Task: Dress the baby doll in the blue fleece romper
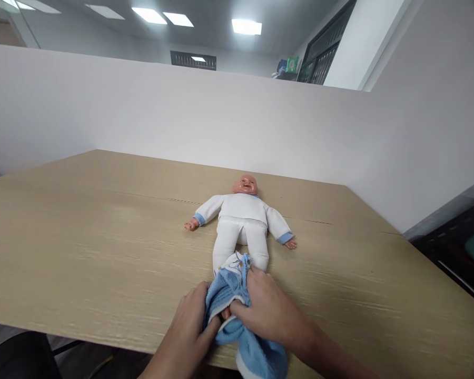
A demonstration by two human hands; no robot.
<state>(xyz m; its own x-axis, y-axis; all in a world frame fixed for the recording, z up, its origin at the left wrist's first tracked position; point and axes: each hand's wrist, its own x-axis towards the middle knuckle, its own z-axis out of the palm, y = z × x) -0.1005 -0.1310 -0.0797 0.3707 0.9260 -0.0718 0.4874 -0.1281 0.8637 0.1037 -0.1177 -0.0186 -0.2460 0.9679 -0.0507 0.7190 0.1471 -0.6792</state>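
Observation:
A baby doll [243, 208] in a white top with blue cuffs lies on its back, its head toward the wall. Blue terry doll pants [231, 284] with white trim and a white printed patch are bunched around the doll's lower legs. My left hand [189, 321] is closed on the left side of the pants, its thumb at the white-edged opening. On the other side my right hand [264, 305] pinches the fabric, with its thumb at the same opening. A bit of the doll's foot [226, 313] shows there between my hands. Part of the pants hangs down toward the table's front edge.
The wooden table [122, 237] has shallow seams across it. A white partition wall [181, 116] stands along its far side. At the lower left there is a dark chair [19, 355]. Dark items [454, 242] stand beyond the right edge.

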